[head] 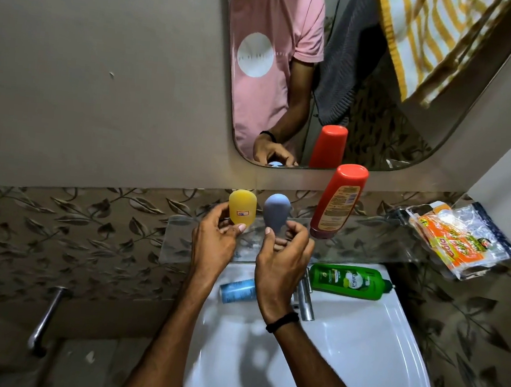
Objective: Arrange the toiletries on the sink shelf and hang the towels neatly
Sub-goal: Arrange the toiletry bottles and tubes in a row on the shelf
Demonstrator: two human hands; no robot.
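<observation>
Right hand (282,258), curled fingers (297,233) at grey bottle (275,212)

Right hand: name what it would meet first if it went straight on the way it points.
The grey bottle: the right hand points up and forward and pinches its lower end. Beyond that, probably the leaf-patterned wall, though depth is unclear.
</observation>
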